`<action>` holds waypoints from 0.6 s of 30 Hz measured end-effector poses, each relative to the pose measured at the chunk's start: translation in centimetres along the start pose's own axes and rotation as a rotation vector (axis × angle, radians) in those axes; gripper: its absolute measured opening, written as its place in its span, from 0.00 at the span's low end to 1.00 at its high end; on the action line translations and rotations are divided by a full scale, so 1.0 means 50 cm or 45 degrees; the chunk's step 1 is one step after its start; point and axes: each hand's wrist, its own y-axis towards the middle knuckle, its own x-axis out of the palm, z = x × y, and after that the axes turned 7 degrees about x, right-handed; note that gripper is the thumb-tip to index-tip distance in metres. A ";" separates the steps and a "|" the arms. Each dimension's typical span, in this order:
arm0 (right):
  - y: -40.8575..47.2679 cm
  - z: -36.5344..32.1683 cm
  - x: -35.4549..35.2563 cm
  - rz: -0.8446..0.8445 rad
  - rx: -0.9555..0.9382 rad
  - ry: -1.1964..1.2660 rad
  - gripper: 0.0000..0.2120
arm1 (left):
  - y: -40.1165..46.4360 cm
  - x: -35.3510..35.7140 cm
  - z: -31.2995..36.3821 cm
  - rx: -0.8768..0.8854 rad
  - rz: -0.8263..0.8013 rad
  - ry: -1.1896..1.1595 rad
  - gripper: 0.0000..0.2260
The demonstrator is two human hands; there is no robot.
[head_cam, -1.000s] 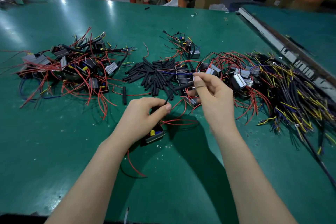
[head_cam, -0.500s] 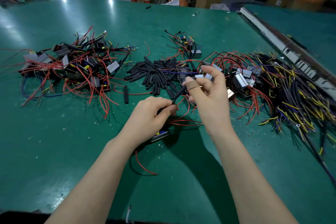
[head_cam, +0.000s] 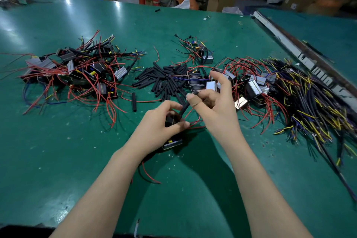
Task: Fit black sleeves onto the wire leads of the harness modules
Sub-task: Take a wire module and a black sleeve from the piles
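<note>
The green counter [head_cam: 58, 150] carries module heaps either side and loose sleeves [head_cam: 166, 81] at centre, within reach. The left hand [head_cam: 160, 123] clamps one module [head_cam: 171, 119] steady; the right hand [head_cam: 214, 102] pinches a black sleeve [head_cam: 184, 107], apparently feeding it down the lead.

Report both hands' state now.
Left hand: holding a harness module.
Right hand: fingers pinching a black sleeve.
</note>
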 end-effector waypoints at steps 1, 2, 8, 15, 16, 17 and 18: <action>-0.003 0.003 0.004 -0.050 0.014 -0.081 0.28 | 0.000 0.001 -0.001 -0.011 0.011 -0.021 0.16; -0.007 0.006 0.008 -0.091 0.030 -0.162 0.29 | 0.000 0.001 -0.001 -0.021 0.025 -0.030 0.17; -0.007 0.008 0.007 -0.120 0.125 -0.157 0.28 | 0.002 0.004 0.000 0.001 0.028 0.014 0.13; -0.005 -0.014 -0.002 -0.197 0.231 0.124 0.03 | 0.003 0.005 0.000 0.121 0.073 0.141 0.12; -0.004 -0.017 -0.004 -0.165 0.233 0.188 0.02 | 0.003 0.004 0.000 0.129 0.079 0.158 0.14; -0.003 -0.021 -0.006 -0.141 0.224 0.216 0.04 | 0.003 0.004 0.001 0.133 0.079 0.168 0.14; -0.003 -0.022 -0.008 -0.134 0.209 0.210 0.05 | 0.002 0.003 0.002 0.133 0.079 0.175 0.14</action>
